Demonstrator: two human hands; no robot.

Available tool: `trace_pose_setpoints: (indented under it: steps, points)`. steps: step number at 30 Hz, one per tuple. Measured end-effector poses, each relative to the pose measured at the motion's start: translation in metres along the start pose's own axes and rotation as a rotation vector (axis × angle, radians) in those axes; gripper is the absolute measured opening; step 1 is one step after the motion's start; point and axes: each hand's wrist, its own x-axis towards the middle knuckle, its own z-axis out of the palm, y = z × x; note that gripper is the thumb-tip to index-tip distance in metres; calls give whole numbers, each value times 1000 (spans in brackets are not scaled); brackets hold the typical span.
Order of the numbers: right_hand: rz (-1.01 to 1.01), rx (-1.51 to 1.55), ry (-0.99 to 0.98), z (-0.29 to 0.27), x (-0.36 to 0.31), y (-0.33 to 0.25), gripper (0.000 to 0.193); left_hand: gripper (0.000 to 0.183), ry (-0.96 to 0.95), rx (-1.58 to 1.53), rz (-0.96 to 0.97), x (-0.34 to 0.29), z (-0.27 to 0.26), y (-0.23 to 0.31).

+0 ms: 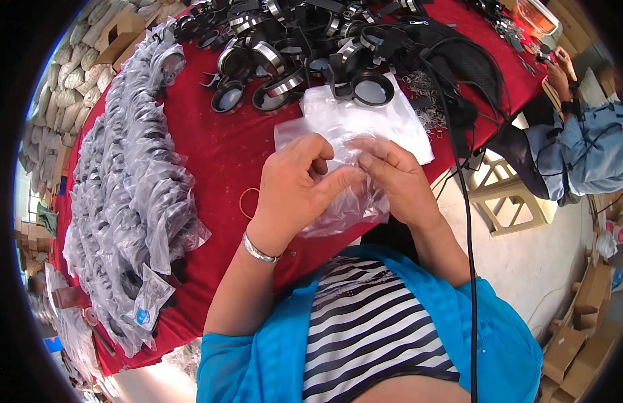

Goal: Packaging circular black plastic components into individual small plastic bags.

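Note:
Between my two hands is a crinkled clear plastic bag [355, 209]. My left hand [295, 185], with a silver bracelet at the wrist, has its fingers curled and its thumb pressed to the bag near the top. The fingers of my right hand [402, 181] pinch the same bag from the other side. Whether anything lies inside it I cannot make out. Just beyond my hands is a stack of flat clear bags [409, 131]. A black ring-shaped part [373, 88] with a pale disc rests on the stack's far edge.
Behind is a heap of black and silver ring parts [271, 60]. Rows of bagged parts [130, 181] cover the left of the red tablecloth [197, 121]. Small metal clips [426, 101] lie beside black fabric [466, 60]. A black cable [463, 188] hangs at right, near a co-worker [580, 148] and stool [510, 201].

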Motion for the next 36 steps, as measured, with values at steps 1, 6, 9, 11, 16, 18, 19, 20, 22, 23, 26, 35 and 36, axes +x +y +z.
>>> trace_pose_setpoints:
  steps: [1, 6, 9, 11, 16, 18, 19, 20, 22, 23, 26, 35, 36]
  points:
    - [45, 30, -18, -1, -2, 0, 13, 27, -7, -24, 8, -1, 2, -3]
    - [-54, -129, -149, -15, 3, 15, 12, 29, -75, -206, -58, -2, 11, 4]
    - [-38, -131, -169, -13, 2, 14, 14, 26, -133, -227, 49, 1, 6, 5]
    - [3, -92, -174, -8, -2, 11, 16, 23, -123, -187, 44, 0, 6, 3]
    - [-44, -44, 39, -21, -4, 5, 17, 16, 18, -90, 90, 2, 1, -8]
    - [-72, 456, -209, -40, 2, 3, 13, 15, 103, 129, 111, 3, -2, -22]
    - [-16, 529, -155, -30, -1, -8, 14, 14, 103, 101, 96, 3, 0, -27]
    - [43, 600, -100, -21, -5, -15, 16, 14, 110, 109, 93, 2, 2, -30]
    - [91, 758, -271, -31, -6, -13, 18, 12, 77, 167, 108, 1, 3, -27]
    - [142, 908, -432, -38, -6, -10, 21, 11, 67, 147, 53, 1, 1, -23]
    - [-6, 805, -493, -52, -2, 6, 31, 11, 79, 106, -18, 9, -11, -25]
    - [11, 683, -275, -46, -7, 3, 30, 10, 98, 1021, -64, 43, -79, -125]
    - [13, 639, -336, -45, -8, 2, 25, 10, 95, 1024, -57, 46, -79, -119]
